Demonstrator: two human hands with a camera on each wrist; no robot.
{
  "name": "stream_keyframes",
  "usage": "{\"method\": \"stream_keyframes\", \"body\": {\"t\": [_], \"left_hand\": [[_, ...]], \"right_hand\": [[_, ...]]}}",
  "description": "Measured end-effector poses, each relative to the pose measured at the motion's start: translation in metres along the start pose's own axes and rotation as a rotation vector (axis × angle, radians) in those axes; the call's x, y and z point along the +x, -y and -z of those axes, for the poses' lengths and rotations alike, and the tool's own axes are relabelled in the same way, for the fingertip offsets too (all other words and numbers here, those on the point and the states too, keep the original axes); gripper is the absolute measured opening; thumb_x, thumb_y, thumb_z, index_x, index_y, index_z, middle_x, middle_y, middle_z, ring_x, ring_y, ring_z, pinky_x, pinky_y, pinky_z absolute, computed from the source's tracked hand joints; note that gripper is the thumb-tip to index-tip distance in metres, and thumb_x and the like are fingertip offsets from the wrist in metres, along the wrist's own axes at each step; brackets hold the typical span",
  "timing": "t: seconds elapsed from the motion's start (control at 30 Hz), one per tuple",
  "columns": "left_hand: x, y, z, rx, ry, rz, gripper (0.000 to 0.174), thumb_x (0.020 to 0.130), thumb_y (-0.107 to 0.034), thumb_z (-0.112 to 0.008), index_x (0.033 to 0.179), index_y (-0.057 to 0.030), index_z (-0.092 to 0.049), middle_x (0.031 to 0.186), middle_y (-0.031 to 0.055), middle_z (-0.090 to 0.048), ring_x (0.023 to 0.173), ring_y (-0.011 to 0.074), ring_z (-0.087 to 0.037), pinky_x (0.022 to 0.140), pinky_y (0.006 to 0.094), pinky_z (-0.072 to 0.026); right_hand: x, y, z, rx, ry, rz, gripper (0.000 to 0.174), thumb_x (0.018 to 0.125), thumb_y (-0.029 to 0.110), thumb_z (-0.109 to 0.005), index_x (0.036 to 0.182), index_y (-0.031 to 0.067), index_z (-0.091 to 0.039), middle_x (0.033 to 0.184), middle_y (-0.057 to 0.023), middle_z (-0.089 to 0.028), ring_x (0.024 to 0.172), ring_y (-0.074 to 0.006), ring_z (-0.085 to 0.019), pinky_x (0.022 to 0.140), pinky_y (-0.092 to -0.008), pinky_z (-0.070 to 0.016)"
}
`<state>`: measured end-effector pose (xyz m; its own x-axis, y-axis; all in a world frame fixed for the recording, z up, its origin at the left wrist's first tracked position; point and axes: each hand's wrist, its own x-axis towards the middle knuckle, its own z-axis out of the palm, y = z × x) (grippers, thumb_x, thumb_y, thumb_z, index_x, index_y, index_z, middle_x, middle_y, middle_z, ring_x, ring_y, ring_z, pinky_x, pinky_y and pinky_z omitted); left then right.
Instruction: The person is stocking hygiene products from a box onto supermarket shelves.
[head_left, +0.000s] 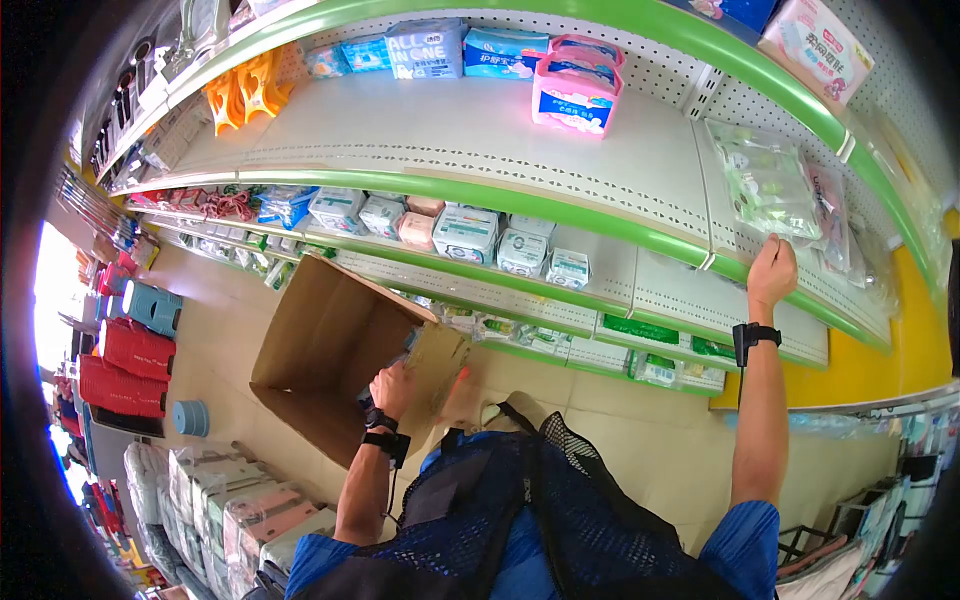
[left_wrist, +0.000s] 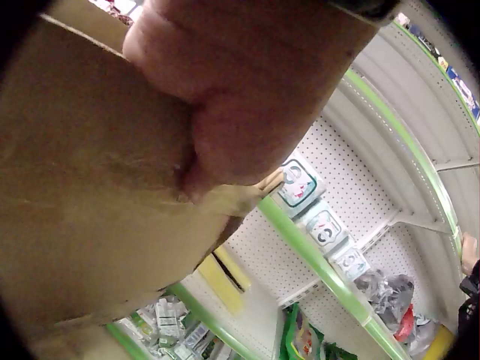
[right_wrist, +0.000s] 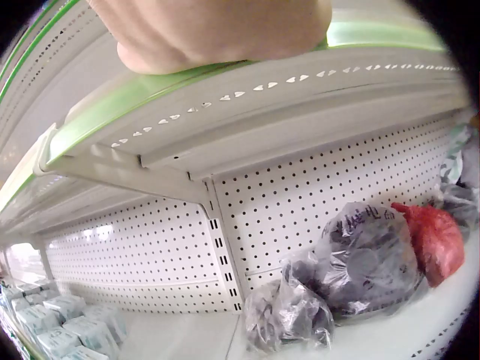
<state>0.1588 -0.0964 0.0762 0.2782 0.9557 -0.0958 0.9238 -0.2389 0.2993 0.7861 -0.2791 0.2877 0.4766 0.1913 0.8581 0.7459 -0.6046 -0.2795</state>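
My left hand (head_left: pixel 391 390) grips the near wall of an open cardboard box (head_left: pixel 300 345), which is tilted beside my legs. In the left wrist view the hand (left_wrist: pixel 232 97) curls over the edge of the brown cardboard (left_wrist: pixel 97 187). At the front edge of the upper shelf, my right hand (head_left: pixel 772 272) has its fingers curled at the lower edge of a clear plastic pack (head_left: pixel 770 185) with white and green contents, pinching it. In the right wrist view the back of this hand (right_wrist: pixel 225 30) lies over the green shelf edge, its fingertips hidden.
Pink packs (head_left: pixel 577 100) and blue packs (head_left: pixel 430 50) stand on the upper shelf, beside orange plastic items (head_left: pixel 250 88). White packs (head_left: pixel 465 232) line the shelf below. Bagged items (right_wrist: pixel 367 259) lie under the right hand's shelf. Red suitcases (head_left: pixel 125 370) and wrapped goods (head_left: pixel 230 500) stand left.
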Motion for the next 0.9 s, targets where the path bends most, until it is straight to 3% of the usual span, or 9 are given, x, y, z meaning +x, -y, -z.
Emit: {"method": "stream_keyframes", "body": {"t": [0.13,0.33,0.4,0.43,0.5,0.57,0.63,0.77,0.9], "left_hand": [[0.0,0.004,0.006,-0.017,0.004,-0.012,0.032,0.082,-0.038,-0.069,0.094,-0.0082,-0.071,0.085,0.0234,-0.07,0.081,0.0429,-0.069,0.072,0.052,-0.0544],[-0.006,-0.005,0.02,-0.167,0.089,0.021,0.045,0.081,-0.04,-0.071,0.114,-0.0088,-0.068,0.1,0.021,-0.071,0.093,0.0408,-0.068,0.083,0.0505,-0.053],[-0.007,-0.01,0.027,-0.1,-0.131,-0.197,0.051,0.079,-0.038,-0.075,0.116,-0.0046,-0.065,0.111,0.0204,-0.069,0.1,0.0388,-0.067,0.089,0.0494,-0.0515],[-0.007,-0.024,0.044,-0.103,-0.131,-0.2,0.051,0.079,-0.038,-0.075,0.116,-0.0046,-0.065,0.111,0.0204,-0.069,0.1,0.0388,-0.067,0.089,0.0494,-0.0515],[-0.003,-0.06,0.086,-0.22,-0.339,-0.404,0.047,0.079,-0.028,-0.076,0.115,-0.0005,-0.065,0.115,0.0203,-0.068,0.101,0.0386,-0.067,0.089,0.047,-0.0529],[-0.006,-0.116,0.161,-0.488,-0.102,-0.465,0.045,0.081,-0.019,-0.077,0.12,0.0003,-0.064,0.12,0.0203,-0.066,0.112,0.0396,-0.063,0.096,0.0427,-0.0513],[-0.02,-0.167,0.216,-0.541,-0.129,-0.653,0.042,0.082,-0.02,-0.077,0.117,-0.0003,-0.066,0.12,0.0195,-0.067,0.11,0.0391,-0.064,0.095,0.0418,-0.0518],[-0.062,-0.232,0.298,-0.58,-0.205,-1.296,0.038,0.081,-0.025,-0.079,0.11,-0.0035,-0.069,0.116,0.0127,-0.07,0.102,0.0304,-0.068,0.089,0.0432,-0.0548],[-0.096,-0.265,0.331,-0.57,-0.307,-1.673,0.022,0.091,-0.018,-0.061,0.101,-0.0009,-0.071,0.105,0.012,-0.07,0.096,0.0252,-0.069,0.087,0.0397,-0.0563]], "right_hand": [[0.0,-0.001,-0.001,0.05,0.005,0.025,0.032,0.093,0.027,-0.058,0.071,0.0041,-0.061,0.072,-0.015,-0.064,0.066,-0.0392,-0.059,0.059,-0.0492,-0.0439],[0.0,-0.001,0.0,0.011,0.061,-0.027,0.034,0.096,0.03,-0.054,0.078,0.0036,-0.065,0.077,-0.0161,-0.065,0.071,-0.0403,-0.061,0.063,-0.049,-0.0452],[-0.001,0.002,0.0,0.003,0.013,-0.013,0.034,0.094,0.028,-0.057,0.071,0.0036,-0.061,0.073,-0.0154,-0.064,0.067,-0.0392,-0.06,0.059,-0.0497,-0.0438],[-0.002,0.0,0.0,-0.001,0.011,-0.013,0.034,0.094,0.028,-0.057,0.071,0.0036,-0.061,0.073,-0.0154,-0.064,0.067,-0.0392,-0.06,0.059,-0.0497,-0.0438],[-0.002,-0.001,-0.001,0.003,0.016,-0.012,0.034,0.094,0.028,-0.056,0.071,0.0035,-0.061,0.073,-0.0156,-0.064,0.068,-0.0395,-0.06,0.059,-0.0504,-0.0439],[-0.001,-0.003,-0.002,-0.001,0.014,0.006,0.034,0.094,0.028,-0.056,0.072,0.0034,-0.062,0.073,-0.0159,-0.064,0.068,-0.0399,-0.06,0.059,-0.0508,-0.0437],[0.0,-0.003,-0.003,0.0,0.009,0.026,0.035,0.095,0.029,-0.056,0.072,0.0032,-0.062,0.073,-0.0163,-0.064,0.068,-0.0402,-0.06,0.06,-0.0511,-0.0436],[-0.001,0.0,-0.001,0.015,0.027,0.0,0.035,0.095,0.028,-0.055,0.072,0.0024,-0.062,0.074,-0.0178,-0.064,0.068,-0.0409,-0.059,0.06,-0.0512,-0.0427],[0.0,-0.003,-0.004,0.021,0.04,-0.015,0.035,0.095,0.028,-0.055,0.073,0.002,-0.061,0.073,-0.017,-0.063,0.068,-0.0404,-0.059,0.06,-0.0507,-0.0426]]}}
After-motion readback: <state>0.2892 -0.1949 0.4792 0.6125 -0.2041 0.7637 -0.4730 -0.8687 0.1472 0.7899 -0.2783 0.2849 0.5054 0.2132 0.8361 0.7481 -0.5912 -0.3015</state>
